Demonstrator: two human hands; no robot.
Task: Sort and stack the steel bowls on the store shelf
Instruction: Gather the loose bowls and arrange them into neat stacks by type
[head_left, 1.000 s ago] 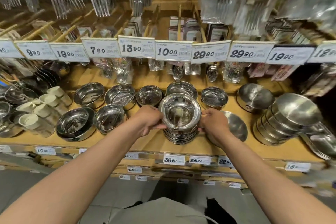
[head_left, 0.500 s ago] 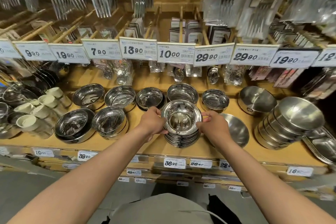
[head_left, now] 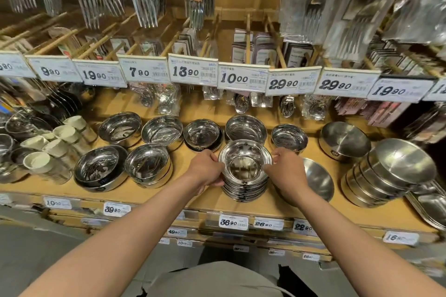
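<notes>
Both hands are working the stack of rimmed bowls (head_left: 245, 183) sitting near the front edge of the wooden shelf (head_left: 178, 190), and everything here is placed off that stack. The left hand (head_left: 206, 172) is clamping the stack's left side, fingers curled around the rims and knuckles facing up. The right hand (head_left: 286, 171) is gripping from the opposite side, thumb and fingertips pinching the wide rim of the top bowl (head_left: 243, 161); whether its lower fingers are touching the bowls beneath is hidden by the hand itself. The top bowl is sitting mouth-up and tilting a little toward the camera.

Just behind the stack a single steel bowl (head_left: 246, 128) is standing upright, close to the top bowl's far rim. Behind and to the right, a smaller bowl (head_left: 289, 137) is sitting just past the right hand's knuckles. Behind and to the left, a shallow dark-rimmed bowl (head_left: 202, 135) is resting beyond the left hand. Right of the stack, partly covered by the right wrist, a matte dish (head_left: 318, 179) is leaning at an angle. Further right, a leaning stack of matte bowls (head_left: 386, 173) is tipping over toward the shelf edge. Left of the stack, beyond the left forearm, a deep polished bowl (head_left: 147, 165) is standing near the front. Above it all, a row of price tags (head_left: 242, 78) is hanging over the bowls.
</notes>
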